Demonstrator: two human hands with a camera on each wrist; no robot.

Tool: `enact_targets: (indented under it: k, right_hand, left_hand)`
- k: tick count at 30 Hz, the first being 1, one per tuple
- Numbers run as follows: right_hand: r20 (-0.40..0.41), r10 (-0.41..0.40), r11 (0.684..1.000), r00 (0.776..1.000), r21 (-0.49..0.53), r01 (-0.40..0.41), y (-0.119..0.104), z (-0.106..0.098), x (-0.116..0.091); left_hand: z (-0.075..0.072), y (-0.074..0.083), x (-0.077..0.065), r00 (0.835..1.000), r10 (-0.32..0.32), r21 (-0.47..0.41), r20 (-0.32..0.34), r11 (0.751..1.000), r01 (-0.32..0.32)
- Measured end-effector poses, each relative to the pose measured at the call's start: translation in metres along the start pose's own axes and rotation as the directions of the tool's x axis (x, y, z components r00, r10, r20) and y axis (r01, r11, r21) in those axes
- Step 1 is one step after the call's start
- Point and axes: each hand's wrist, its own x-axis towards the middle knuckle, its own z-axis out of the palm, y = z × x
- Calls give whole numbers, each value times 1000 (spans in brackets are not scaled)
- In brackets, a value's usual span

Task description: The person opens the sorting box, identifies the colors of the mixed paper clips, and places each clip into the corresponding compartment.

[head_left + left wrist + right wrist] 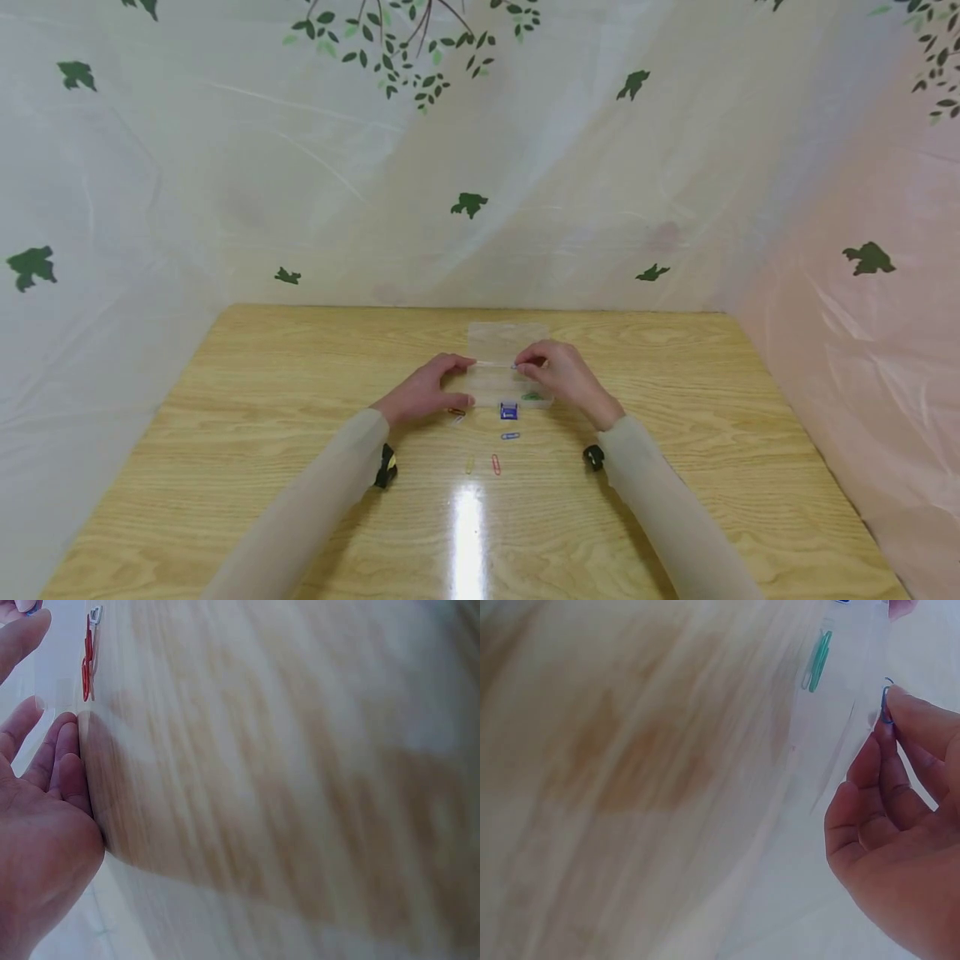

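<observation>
The right hand (562,371) pinches a small blue paper clip (886,709) between thumb and fingertip; in the head view it is right of centre, near the back edge of a clear box (491,385). The left hand (429,390), thumb and forefinger wide apart, grips this box at its left end. I judge the clip very light and springy, its smooth coat a little slippery, so a gentle pinch on its long sides suits it. The box seems thin, stiff plastic, perhaps brittle; its end is a sensible hold.
</observation>
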Motion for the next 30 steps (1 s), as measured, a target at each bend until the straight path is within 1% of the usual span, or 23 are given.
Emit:
enact_targets:
  k: [10,17,24,30]
  right_hand:
    - [0,-8,1000,1000,-1,8,2,-3,-4]
    - [-36,-37,999,999,-2,37,4,-11,-17]
    - [-54,-45,999,998,-25,44,16,-21,-34]
    - [-36,-55,998,998,-45,53,26,-24,-41]
  left_hand:
    - [1,1,0,1000,-4,20,-3,1000,4]
    - [1,2,-1,1000,-5,17,-1,1000,5]
    - [3,4,-3,1000,-4,11,-7,1000,4]
    - [4,3,-3,1000,-5,8,-15,1000,5]
